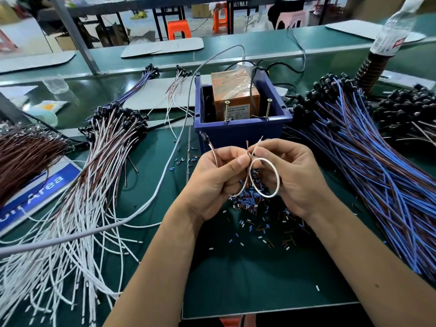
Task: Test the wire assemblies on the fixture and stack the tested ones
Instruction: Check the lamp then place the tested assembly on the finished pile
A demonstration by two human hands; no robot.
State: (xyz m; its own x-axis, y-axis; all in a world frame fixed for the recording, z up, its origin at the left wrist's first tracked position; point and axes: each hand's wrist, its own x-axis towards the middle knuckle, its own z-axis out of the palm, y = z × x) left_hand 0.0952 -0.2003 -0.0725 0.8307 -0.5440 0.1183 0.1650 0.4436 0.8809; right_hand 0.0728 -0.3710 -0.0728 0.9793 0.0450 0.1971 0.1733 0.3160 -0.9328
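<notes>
Both hands grasp one wire assembly point(264, 175) just before the fixture point(240, 114) at 12 o'clock: left hand point(212, 182) pinches the plug end, right hand point(292, 178) the looped white lead. We should keep the bared tips apart and bring one squarely to each screw point(227, 112).

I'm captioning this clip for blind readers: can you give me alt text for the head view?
Two bare hands, left hand and right hand, pinch a looped white-and-brown wire assembly in front of a blue plastic bin holding an orange test box with two upright screws. White-and-brown wire bundles lie to the left, blue-and-brown wire bundles to the right.
</notes>
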